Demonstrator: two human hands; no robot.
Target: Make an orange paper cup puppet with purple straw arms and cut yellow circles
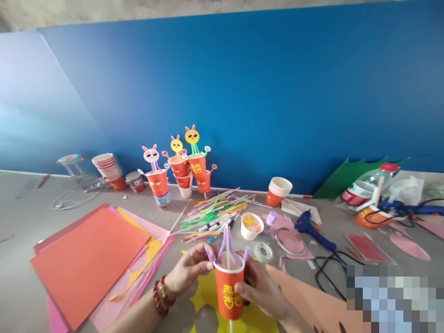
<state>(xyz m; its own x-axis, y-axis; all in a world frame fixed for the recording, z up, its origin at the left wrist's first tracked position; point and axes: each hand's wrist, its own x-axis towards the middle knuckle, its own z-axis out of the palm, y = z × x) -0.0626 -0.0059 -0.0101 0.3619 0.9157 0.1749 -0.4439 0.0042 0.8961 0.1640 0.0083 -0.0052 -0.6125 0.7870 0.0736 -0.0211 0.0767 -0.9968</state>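
Red double-happiness paper cup (227, 303) | held above yellow cut-out sheet (204, 291), toward the desk's (21, 268) near edge | left hand (190, 268): narrow pinch on purple pipe cleaner (209, 255) at rim | right hand (262, 291): curled round cup's side, thumb on front

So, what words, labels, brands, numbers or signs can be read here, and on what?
"囍" in yellow, with hearts at its foot: the held cup.
"囍" in yellow: the cup below the highest rabbit.
Too small or blurred to read: the bottle's label, the jar's label.
No brand or number is readable.
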